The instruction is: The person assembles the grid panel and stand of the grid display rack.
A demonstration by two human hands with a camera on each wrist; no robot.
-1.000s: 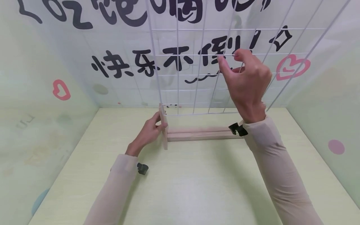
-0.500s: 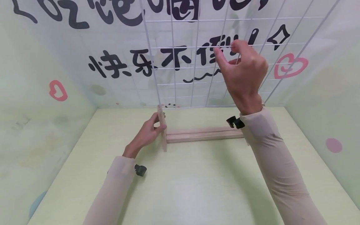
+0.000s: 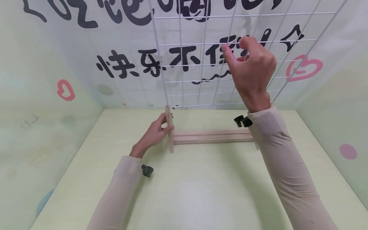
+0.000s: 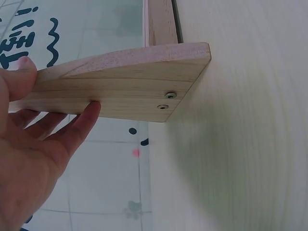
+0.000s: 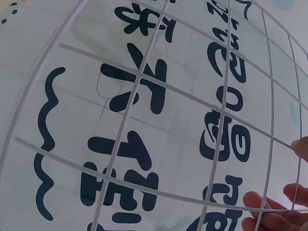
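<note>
In the head view my left hand [image 3: 152, 132] holds the left wooden upright [image 3: 171, 140] of a low wooden stand. Thumb and fingers lie on either side of that board in the left wrist view, where two metal screw heads [image 4: 166, 101] show near its lower end. Two wooden rails [image 3: 212, 139] run rightward from the upright, and my right forearm partly hides the far end. Raised above the stand, my right hand [image 3: 254, 72] pinches a white wire grid [image 3: 187, 44]. Fingertips [image 5: 274, 221] curl about its wires at the right wrist view's edge. The grid's lower edge hangs near the upright's top.
A pale wood-grain tabletop [image 3: 189, 188] spreads in front of the stand. Behind rises a white backdrop [image 3: 129, 92] with black lettering and pink hearts. Pale side walls [image 3: 37, 134] stand at left and right. Each wrist wears a small black camera mount [image 3: 147, 171].
The right hand has risen slightly with the wire grid, whose lower edge is now higher over the stand. The left hand keeps its hold on the upright.
</note>
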